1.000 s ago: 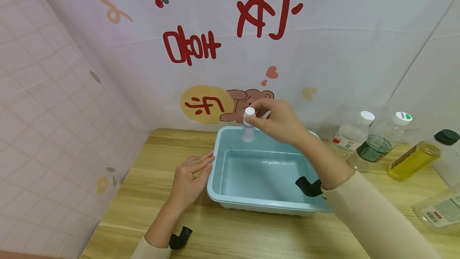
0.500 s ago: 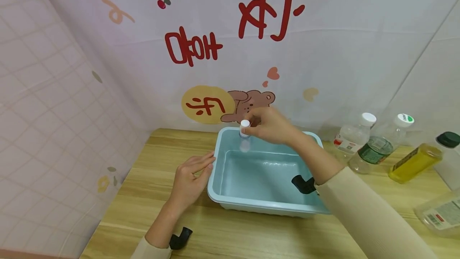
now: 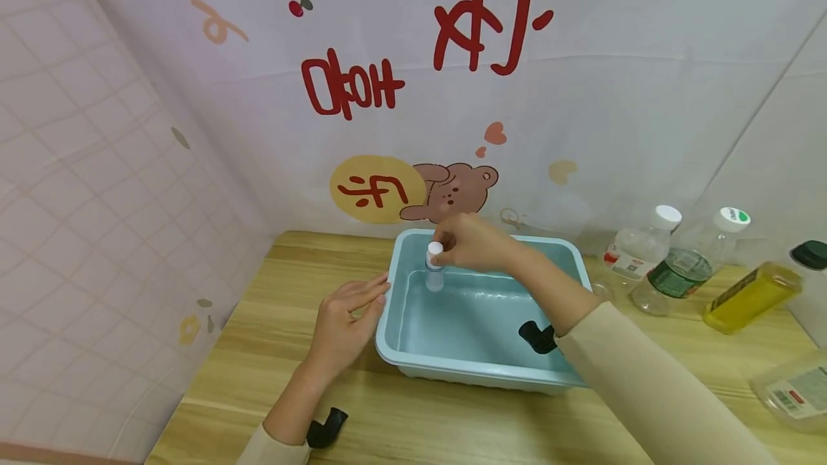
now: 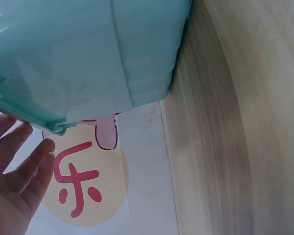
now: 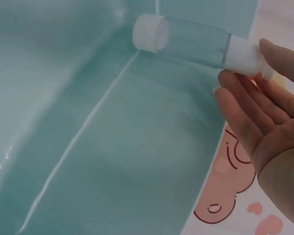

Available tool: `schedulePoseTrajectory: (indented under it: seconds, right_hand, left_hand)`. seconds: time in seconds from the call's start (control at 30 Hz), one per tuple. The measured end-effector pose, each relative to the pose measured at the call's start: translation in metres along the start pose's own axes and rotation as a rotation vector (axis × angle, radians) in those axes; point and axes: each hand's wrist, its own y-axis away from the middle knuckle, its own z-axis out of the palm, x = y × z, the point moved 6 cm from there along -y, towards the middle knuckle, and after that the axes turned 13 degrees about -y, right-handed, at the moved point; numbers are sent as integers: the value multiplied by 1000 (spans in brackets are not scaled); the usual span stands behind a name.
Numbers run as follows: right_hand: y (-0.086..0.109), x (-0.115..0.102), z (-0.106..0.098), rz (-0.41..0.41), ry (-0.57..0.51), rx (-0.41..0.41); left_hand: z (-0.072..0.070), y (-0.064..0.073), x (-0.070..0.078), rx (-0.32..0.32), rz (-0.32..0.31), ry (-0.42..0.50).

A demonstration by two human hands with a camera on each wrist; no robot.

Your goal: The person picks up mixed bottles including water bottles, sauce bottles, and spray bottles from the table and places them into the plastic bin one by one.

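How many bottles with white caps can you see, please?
3: the small bottle in the right hand, inside the basin; and, right of the basin, a red-and-white-labelled bottle beside a green-labelled bottle. The right-edge container's top is out of frame.

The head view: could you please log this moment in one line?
right hand: pinches small bottle inside basin | left hand: touches basin rim

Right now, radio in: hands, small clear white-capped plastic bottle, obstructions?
Right hand pinches bottle by white cap. Left hand at light-blue rectangular plastic bin's left rim. Bottle inside bin, nothing seen in its way.
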Motion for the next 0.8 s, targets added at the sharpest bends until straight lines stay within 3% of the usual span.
schedulePoseTrajectory:
  seconds: [0.33, 0.8]
  right_hand:
    - [-7, 8, 12, 53, 46, -83]
    - [-12, 17, 24, 110, 23, -173]
  left_hand:
    - [0, -1, 0, -1, 4, 1]
    - [-1, 0, -1, -3, 3, -9]
